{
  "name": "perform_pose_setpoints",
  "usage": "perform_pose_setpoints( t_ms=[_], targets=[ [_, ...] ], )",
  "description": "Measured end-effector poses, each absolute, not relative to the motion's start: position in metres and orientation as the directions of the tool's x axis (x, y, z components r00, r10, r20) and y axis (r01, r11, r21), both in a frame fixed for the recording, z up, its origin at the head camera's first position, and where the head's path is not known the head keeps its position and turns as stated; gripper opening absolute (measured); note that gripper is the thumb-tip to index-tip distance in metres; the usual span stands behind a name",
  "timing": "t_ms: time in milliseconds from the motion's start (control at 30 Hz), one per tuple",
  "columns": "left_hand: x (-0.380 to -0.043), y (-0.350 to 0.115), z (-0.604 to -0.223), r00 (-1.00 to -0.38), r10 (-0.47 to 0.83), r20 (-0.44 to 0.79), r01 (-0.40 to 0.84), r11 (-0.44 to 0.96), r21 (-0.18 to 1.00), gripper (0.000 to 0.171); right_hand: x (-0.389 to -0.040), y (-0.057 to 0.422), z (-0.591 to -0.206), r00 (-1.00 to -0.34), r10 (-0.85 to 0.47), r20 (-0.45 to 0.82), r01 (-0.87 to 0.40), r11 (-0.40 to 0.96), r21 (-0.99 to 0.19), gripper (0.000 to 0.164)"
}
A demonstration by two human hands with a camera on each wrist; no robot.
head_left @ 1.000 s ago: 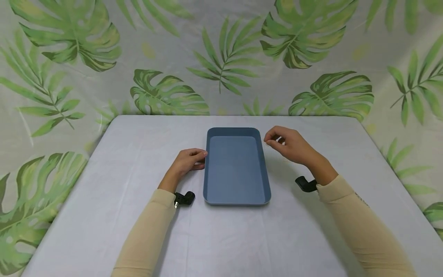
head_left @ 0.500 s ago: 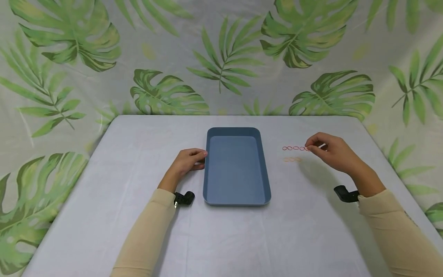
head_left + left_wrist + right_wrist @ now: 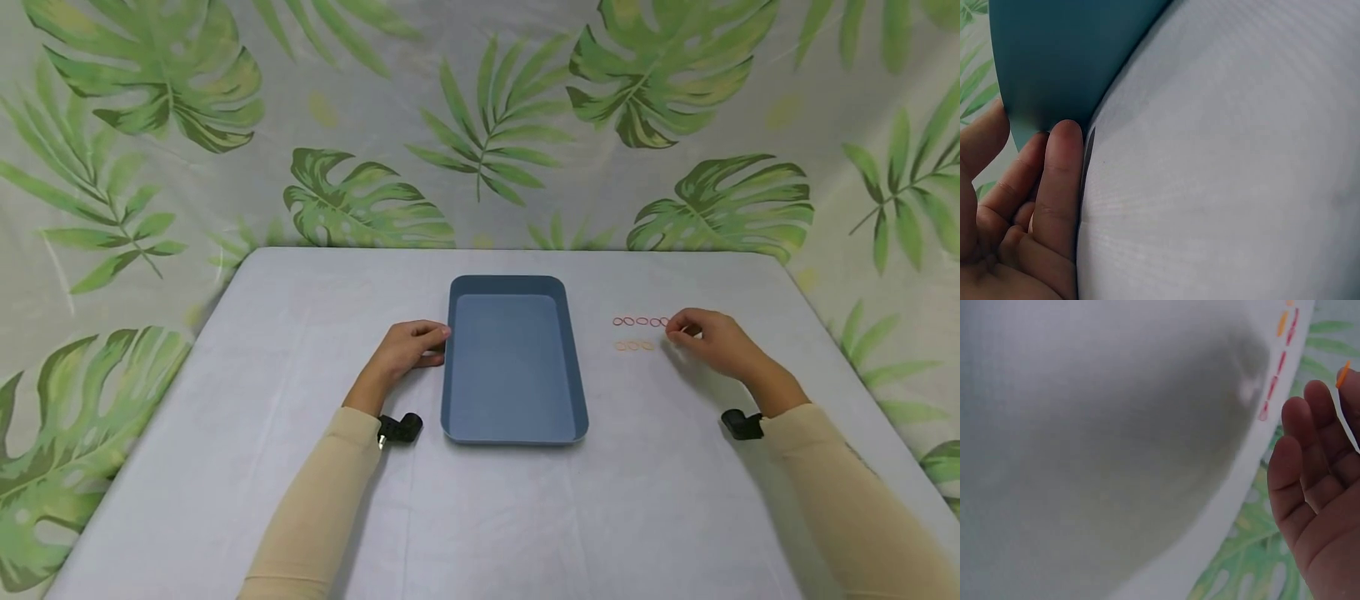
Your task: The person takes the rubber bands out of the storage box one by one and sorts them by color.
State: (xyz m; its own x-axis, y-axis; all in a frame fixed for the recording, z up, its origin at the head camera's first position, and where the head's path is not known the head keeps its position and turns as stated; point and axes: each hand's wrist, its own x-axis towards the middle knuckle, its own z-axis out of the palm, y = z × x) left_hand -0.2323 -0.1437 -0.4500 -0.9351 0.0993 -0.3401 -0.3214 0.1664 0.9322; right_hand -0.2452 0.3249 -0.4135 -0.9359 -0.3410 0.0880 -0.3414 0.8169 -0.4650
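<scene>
A shallow blue-grey tray (image 3: 517, 367) lies in the middle of the white table. My left hand (image 3: 408, 346) rests at its left side, thumb tip at the rim and fingertips (image 3: 1064, 140) against the outer wall. To the tray's right, several thin red rings (image 3: 641, 321) like small rubber bands lie in a row. Three orange ones (image 3: 633, 346) form a shorter row nearer me. Just right of these rows my right hand (image 3: 712, 340) hovers. In the right wrist view it pinches a small orange rubber band (image 3: 1343, 374), its other fingers loosely bent.
White cloth covers the table (image 3: 300, 467). A leaf-patterned curtain (image 3: 480, 125) hangs behind the far edge and down both sides. Black wrist cameras (image 3: 400, 428) stick out below each hand.
My right hand has moved away from the tray's right edge, past the rows, which now show. Lately it shifted slightly nearer, toward the orange row's end. Left hand and tray stay put.
</scene>
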Motion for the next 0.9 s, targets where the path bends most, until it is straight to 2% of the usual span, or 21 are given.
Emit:
perform_pose_setpoints(
  t_ms=[200, 900],
  targets=[
    [-0.231, -0.143, -0.449, -0.933, 0.099, -0.346, -0.326, 0.172, 0.930, 0.038, -0.254, 0.323, -0.422, -0.953, -0.300, -0.034, -0.251, 0.850, -0.463, 0.012],
    [-0.231, -0.143, -0.447, -0.935, 0.104, -0.338, -0.318, 0.171, 0.932, 0.038, -0.262, 0.324, -0.428, -0.948, -0.310, -0.068, -0.255, 0.872, -0.417, 0.011]
  ],
)
